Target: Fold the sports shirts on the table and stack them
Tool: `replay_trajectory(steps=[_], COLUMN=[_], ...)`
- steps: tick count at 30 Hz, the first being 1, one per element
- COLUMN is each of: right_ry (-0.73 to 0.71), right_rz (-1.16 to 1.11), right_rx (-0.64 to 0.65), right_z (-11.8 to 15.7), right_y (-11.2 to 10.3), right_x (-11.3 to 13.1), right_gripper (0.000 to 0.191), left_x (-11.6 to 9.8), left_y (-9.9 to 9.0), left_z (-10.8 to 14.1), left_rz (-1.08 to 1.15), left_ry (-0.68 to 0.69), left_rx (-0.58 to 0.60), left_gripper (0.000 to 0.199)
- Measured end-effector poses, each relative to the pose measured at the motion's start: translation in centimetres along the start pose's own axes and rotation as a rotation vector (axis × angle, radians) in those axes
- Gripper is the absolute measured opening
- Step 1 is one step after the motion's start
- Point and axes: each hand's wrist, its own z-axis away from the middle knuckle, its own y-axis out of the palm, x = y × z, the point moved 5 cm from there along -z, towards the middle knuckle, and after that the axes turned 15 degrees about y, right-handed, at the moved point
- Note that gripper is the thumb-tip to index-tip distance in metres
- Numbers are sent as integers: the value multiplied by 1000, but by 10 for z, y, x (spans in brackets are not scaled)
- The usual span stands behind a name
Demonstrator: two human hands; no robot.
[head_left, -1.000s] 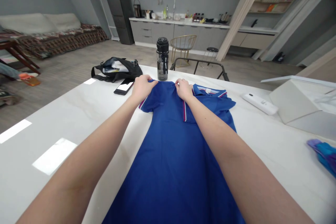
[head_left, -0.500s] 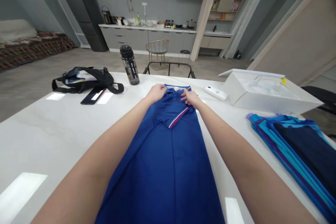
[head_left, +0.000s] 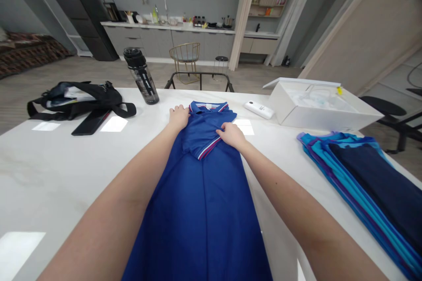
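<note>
A blue polo shirt (head_left: pixel 198 202) lies lengthwise on the white table, its sides folded inward and its far end toward the chair. Red and white stripes edge its collar and a short sleeve folded across the front. At the collar's left end, my left hand (head_left: pixel 180 117) rests on the shoulder edge, fingers laid out over the cloth. My right hand (head_left: pixel 232 135) is closed at the right side, thumb and fingertips pinching the fabric by the striped sleeve cuff. The lower end of the shirt runs out of view at the bottom.
On the right sit a stack of folded blue and navy clothes (head_left: pixel 369 175), an open white box (head_left: pixel 316 116) and a white handheld device (head_left: pixel 259 109). Leftward are a dark water bottle (head_left: pixel 143 81), a black bag (head_left: pixel 82 96) and a black phone (head_left: pixel 90 123). A chair (head_left: pixel 199 74) stands beyond the table (head_left: pixel 66 175).
My right hand has moved from the collar down to the sleeve cuff. My left hand has shifted to the outer left shoulder, its fingers more laid out. The collar now shows. The view has tilted down.
</note>
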Motion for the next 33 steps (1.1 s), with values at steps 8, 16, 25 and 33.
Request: replay_trajectory(steps=[8,16,25,33], right_ry=[-18,17,-395,-531], right_rz=[-186,-78,-14,114], right_rx=[-224,-230,-203,-45], right_z=[-46,-78,14,116], right_y=[-47,-18,-1,22], right_x=[-3,-3,27,39], right_gripper=[27,31,22,20], left_x=[26,6,-35,-95], left_y=[-42,-12,-31,-47], left_z=[-6,-1,56,174], left_rz=[90,74,180,166], left_ry=[-161,-87,190,247], left_rx=[-229,-189,-152,9], left_gripper=[39,40,29,23])
